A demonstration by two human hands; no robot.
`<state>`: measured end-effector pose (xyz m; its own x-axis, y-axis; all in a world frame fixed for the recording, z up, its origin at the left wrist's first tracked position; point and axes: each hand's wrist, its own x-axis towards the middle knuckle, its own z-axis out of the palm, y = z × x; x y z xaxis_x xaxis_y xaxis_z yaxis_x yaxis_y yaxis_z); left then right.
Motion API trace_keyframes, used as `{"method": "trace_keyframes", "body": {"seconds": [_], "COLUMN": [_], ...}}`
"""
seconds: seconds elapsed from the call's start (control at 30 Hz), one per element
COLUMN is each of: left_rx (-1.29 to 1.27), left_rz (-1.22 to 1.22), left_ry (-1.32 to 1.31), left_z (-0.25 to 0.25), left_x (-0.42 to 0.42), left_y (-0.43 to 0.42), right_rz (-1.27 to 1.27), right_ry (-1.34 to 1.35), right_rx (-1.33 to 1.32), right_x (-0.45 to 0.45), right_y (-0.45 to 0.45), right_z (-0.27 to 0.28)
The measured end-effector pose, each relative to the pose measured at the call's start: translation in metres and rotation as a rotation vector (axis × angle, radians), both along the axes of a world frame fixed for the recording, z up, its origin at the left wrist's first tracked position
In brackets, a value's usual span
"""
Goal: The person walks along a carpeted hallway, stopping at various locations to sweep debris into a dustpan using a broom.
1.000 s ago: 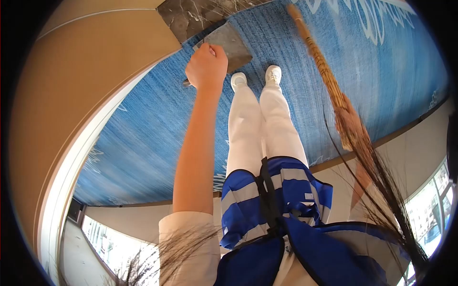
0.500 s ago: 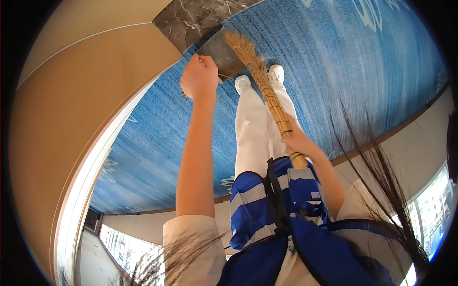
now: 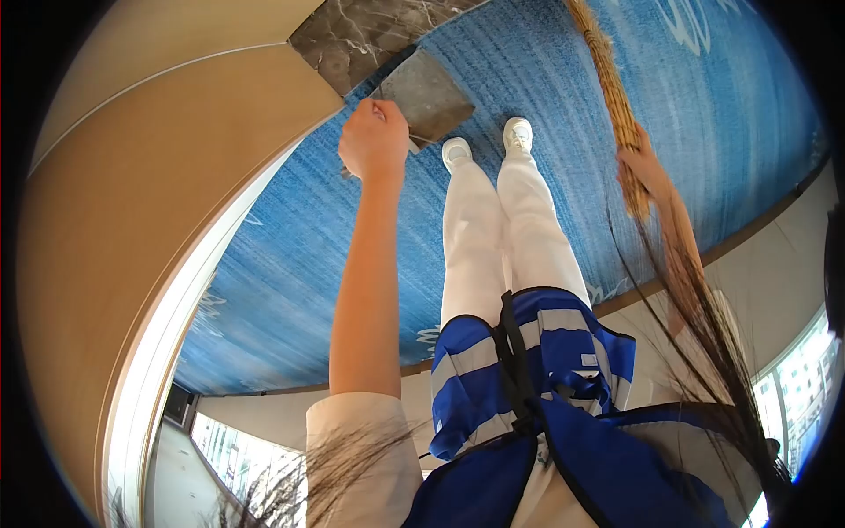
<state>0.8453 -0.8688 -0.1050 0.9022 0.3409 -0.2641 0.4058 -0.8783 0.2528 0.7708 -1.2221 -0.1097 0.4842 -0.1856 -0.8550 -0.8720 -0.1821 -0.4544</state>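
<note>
My left hand (image 3: 375, 139) is a closed fist near the upper middle, gripping the edge or handle of a grey dustpan (image 3: 427, 95); the held part is mostly hidden under the fingers. The dustpan's flat pan lies over the blue carpet, just beyond my feet. At the right, my right hand (image 3: 644, 169) is wrapped round the lower end of a straw broom (image 3: 611, 86). The broom slants up and left, and its far end runs out of the top of the view.
Blue patterned carpet (image 3: 546, 70) spreads under my white shoes (image 3: 518, 134). A tan panel (image 3: 176, 158) curves along the left. Dark marbled stone (image 3: 361, 40) borders the carpet at the top. Strands of hair cross the lower right, and bright windows (image 3: 797, 378) show at the right edge.
The broom swung left to the dustpan half a second ago and is now back at the right with my right hand. My left hand has barely moved and stays closed.
</note>
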Motion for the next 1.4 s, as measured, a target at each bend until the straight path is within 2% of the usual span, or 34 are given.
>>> {"method": "trace_keyframes", "body": {"seconds": [0.13, 0.17, 0.2, 0.23, 0.27, 0.3, 0.4, 0.5, 0.53, 0.6, 0.67, 0.7, 0.8, 0.83, 0.93, 1.0, 1.07, 1.1, 1.17, 1.27, 1.33, 1.37, 1.4], "left_rx": [-0.018, -0.031, -0.036, -0.002, 0.033, 0.03, 0.068, 0.061, 0.07, 0.079, 0.056, 0.061, 0.067, 0.051, 0.036, 0.04, 0.025, 0.031, 0.042, 0.057, 0.015, 0.007, 0.013], "left_rz": [0.046, 0.052, 0.049, 0.022, -0.005, -0.008, -0.01, -0.014, -0.008, -0.012, -0.021, -0.024, -0.035, -0.024, -0.027, -0.038, -0.011, -0.002, 0.003, -0.025, 0.03, 0.008, -0.014], "left_ry": [0.027, 0.013, 0.009, -0.009, -0.026, -0.03, -0.02, -0.011, -0.009, 0.0, -0.021, -0.022, -0.074, -0.055, -0.049, -0.057, 0.001, -0.001, -0.039, -0.064, -0.029, -0.005, 0.005], "left_z": [0.004, 0.006, 0.003, 0.0, -0.004, -0.003, 0.001, -0.002, -0.003, -0.003, -0.001, -0.002, -0.001, -0.002, -0.005, -0.004, -0.002, -0.002, 0.0, -0.006, 0.0, -0.002, -0.005], "left_x": [0.0, 0.0, 0.0, -0.001, -0.002, -0.001, 0.0, 0.002, 0.002, 0.0, 0.0, 0.001, -0.004, -0.003, -0.002, -0.003, -0.001, -0.001, 0.0, -0.002, -0.002, -0.003, -0.001], "left_y": [-0.002, -0.004, -0.004, -0.002, 0.0, -0.001, -0.004, 0.0, 0.0, -0.001, -0.001, 0.0, -0.001, 0.0, 0.001, 0.001, 0.001, 0.001, -0.001, 0.002, -0.001, -0.001, 0.001], "right_rz": [0.042, 0.122, 0.203, 0.197, 0.541, 0.538, 0.27, 0.341, 0.466, 0.499, 0.46, 0.458, -0.033, -0.038, 0.053, 0.094, 0.199, 0.208, 0.327, 0.361, 0.412, 0.351, 0.699], "right_ry": [0.09, 0.087, 0.079, 0.123, -0.25, -0.253, 0.135, 0.165, 0.206, 0.338, 0.069, 0.066, 0.366, 0.364, 0.211, 0.001, 0.036, 0.033, 0.07, 0.011, -0.076, 0.108, -0.31], "right_rx": [0.054, -0.035, -0.127, -0.103, -0.147, -0.151, 0.252, 0.384, 0.306, 0.305, 0.425, 0.429, 0.377, 0.374, 0.222, 0.036, -0.085, -0.08, -0.283, -0.243, -0.092, -0.029, 0.022], "right_x": [-0.01, -0.034, -0.052, -0.055, -0.109, -0.111, -0.097, -0.103, -0.101, -0.09, -0.112, -0.104, -0.051, -0.051, -0.043, -0.034, -0.031, -0.024, -0.015, -0.047, -0.089, -0.069, -0.115], "right_y": [0.041, 0.057, 0.074, 0.099, 0.1, 0.108, 0.154, 0.147, 0.14, 0.114, 0.06, 0.052, 0.02, 0.013, 0.001, 0.003, 0.001, 0.006, 0.027, 0.052, 0.068, 0.103, 0.088], "right_z": [-0.046, -0.061, -0.065, -0.037, -0.075, -0.056, 0.029, 0.043, 0.047, 0.051, 0.021, 0.033, 0.11, 0.111, 0.098, 0.065, 0.002, -0.013, -0.033, -0.052, -0.056, 0.001, -0.024]}}
